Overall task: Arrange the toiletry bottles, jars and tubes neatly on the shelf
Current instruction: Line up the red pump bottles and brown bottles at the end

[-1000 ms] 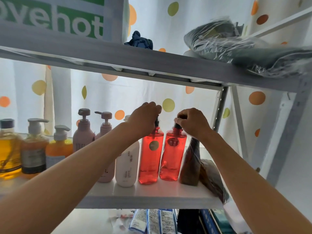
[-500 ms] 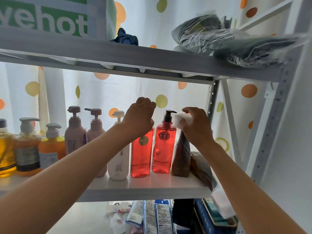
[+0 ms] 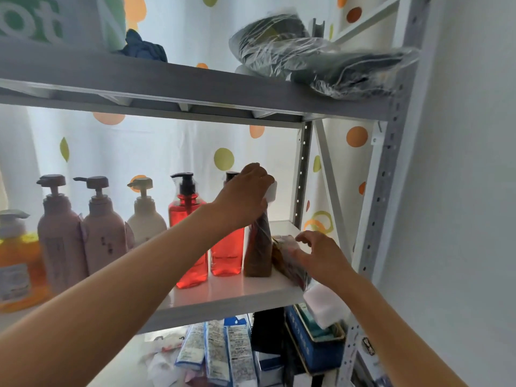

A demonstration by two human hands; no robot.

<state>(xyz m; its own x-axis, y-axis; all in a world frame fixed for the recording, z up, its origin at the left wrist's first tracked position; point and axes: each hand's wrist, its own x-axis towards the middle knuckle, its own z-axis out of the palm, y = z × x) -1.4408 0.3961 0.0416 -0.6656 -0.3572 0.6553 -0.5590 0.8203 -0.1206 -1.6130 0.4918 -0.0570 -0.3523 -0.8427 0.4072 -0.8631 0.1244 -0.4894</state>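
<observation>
Now we are looking along the middle shelf [image 3: 240, 296] from its left end. An orange bottle [image 3: 18, 263] is standing there, full of orange liquid, then two pink pump bottles [image 3: 60, 233] [image 3: 104, 233] and a white pump bottle [image 3: 145, 222], all upright in a row. Next, two red pump bottles [image 3: 185, 216] [image 3: 227, 255] are standing side by side, both filled with red liquid; our left arm is crossing in front of them. We are closing our left hand [image 3: 245, 194] around the white cap of a dark brown bottle [image 3: 258, 247], fingers curled over the top, the bottle upright just beside the second red one. Further right, we are holding our right hand [image 3: 321, 255] half open, fingers spread and touching a wrapped dark packet [image 3: 287, 258] lying tilted at the shelf's right end; whether we are gripping it we cannot tell. Below, blue-and-white packets [image 3: 217, 350] are lying on the lower shelf.
</observation>
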